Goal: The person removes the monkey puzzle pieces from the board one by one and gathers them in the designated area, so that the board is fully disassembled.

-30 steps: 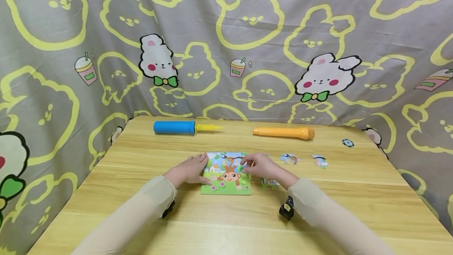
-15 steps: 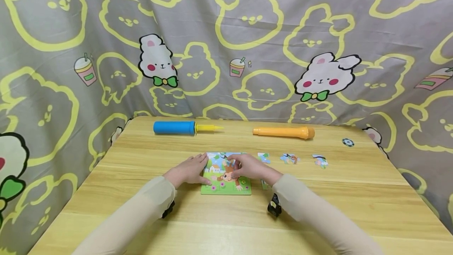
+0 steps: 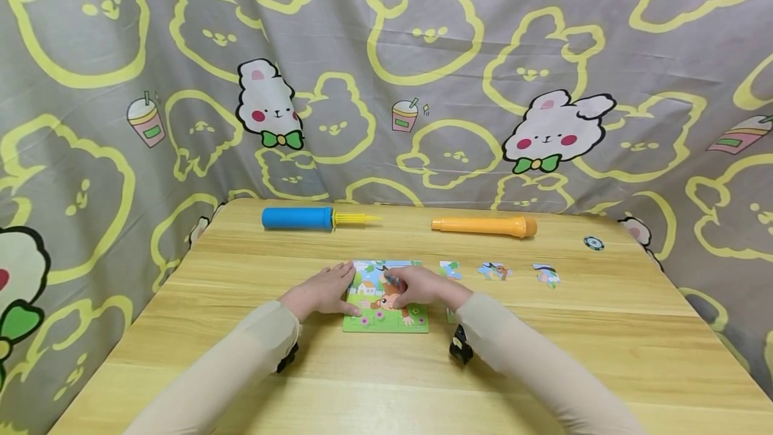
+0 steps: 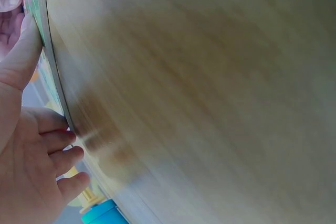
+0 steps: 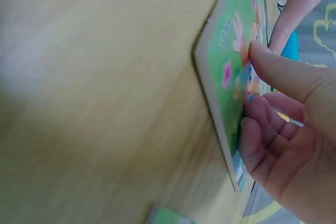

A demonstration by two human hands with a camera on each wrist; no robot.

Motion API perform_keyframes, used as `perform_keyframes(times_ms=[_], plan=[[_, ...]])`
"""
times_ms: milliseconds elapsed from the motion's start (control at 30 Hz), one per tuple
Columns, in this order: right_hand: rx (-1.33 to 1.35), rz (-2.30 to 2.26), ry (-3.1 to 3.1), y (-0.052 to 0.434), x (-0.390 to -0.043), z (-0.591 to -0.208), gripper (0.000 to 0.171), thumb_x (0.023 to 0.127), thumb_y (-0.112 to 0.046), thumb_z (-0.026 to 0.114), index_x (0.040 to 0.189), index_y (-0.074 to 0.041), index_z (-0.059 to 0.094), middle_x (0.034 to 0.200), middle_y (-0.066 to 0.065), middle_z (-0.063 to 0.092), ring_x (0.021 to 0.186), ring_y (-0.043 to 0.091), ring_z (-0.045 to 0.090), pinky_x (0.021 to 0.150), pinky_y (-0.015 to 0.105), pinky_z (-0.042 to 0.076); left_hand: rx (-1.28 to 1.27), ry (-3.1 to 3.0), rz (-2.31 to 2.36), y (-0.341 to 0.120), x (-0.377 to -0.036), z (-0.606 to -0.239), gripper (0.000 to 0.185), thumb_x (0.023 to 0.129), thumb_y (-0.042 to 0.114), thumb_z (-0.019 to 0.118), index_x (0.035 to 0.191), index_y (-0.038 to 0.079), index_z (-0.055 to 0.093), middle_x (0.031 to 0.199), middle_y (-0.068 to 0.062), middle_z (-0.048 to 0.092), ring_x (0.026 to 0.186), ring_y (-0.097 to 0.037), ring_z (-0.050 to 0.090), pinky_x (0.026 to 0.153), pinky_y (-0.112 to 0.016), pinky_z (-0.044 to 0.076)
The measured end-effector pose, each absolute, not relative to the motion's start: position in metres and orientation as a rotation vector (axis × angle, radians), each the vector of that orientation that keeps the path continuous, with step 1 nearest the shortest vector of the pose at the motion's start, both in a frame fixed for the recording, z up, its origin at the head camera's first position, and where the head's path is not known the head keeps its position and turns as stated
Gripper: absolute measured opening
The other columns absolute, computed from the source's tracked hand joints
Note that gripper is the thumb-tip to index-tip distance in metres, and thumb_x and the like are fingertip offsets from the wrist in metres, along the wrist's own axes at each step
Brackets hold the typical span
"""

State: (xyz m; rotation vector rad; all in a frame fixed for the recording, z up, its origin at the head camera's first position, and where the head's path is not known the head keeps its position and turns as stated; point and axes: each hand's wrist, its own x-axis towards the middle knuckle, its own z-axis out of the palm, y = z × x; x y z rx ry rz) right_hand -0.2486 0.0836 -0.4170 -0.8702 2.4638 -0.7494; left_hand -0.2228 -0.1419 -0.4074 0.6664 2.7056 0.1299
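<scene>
Left hand [image 3: 323,291] rests with relaxed fingers against the monkey puzzle board [image 3: 386,317]; right hand [image 3: 419,286] fingers press a piece into it.

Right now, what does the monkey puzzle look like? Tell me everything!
The monkey puzzle is a thin, flat, square board lying on the wooden table. Its picture shows a brown monkey on green grass with pink flowers, a little house and blue sky. The left hand rests against its left edge. The right hand lies on top, fingers curled on the picture. Loose pieces lie apart to its right.
</scene>
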Motion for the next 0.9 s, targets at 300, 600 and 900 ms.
perform_keyframes(times_ms=[300,600,900], plan=[[-0.855,-0.721,2.457,0.080,-0.248,-0.413,0.061,0.082,-0.011,0.070,0.135,-0.002,0.043,0.073,0.002,0.053,0.063,0.014,0.046,0.059,0.029,0.038,0.672,2.702,0.138,-0.143,-0.221,-0.407,0.092,0.082,0.053,0.059,0.142,-0.006,0.023,0.149,-0.019,0.016,0.136,-0.033,0.015,0.109,-0.046,0.015],[-0.870,-0.811,2.445,0.082,-0.249,-0.413,0.052,0.080,-0.009,0.072,0.125,-0.009,0.044,0.075,0.004,0.052,0.064,0.015,0.046,0.057,0.028,0.038,0.681,2.699,0.143,-0.142,-0.221,-0.405,0.091,0.083,0.053,0.058,0.142,-0.007,0.022,0.149,-0.020,0.015,0.136,-0.033,0.015,0.108,-0.046,0.016],[-0.848,-1.093,2.360,0.090,-0.250,-0.417,0.028,0.091,-0.003,0.056,0.116,-0.012,0.046,0.078,0.010,0.053,0.062,0.019,0.049,0.054,0.029,0.041,0.678,2.702,0.130,-0.142,-0.221,-0.406,0.092,0.083,0.053,0.059,0.143,-0.006,0.022,0.150,-0.019,0.015,0.136,-0.032,0.014,0.109,-0.046,0.015]])
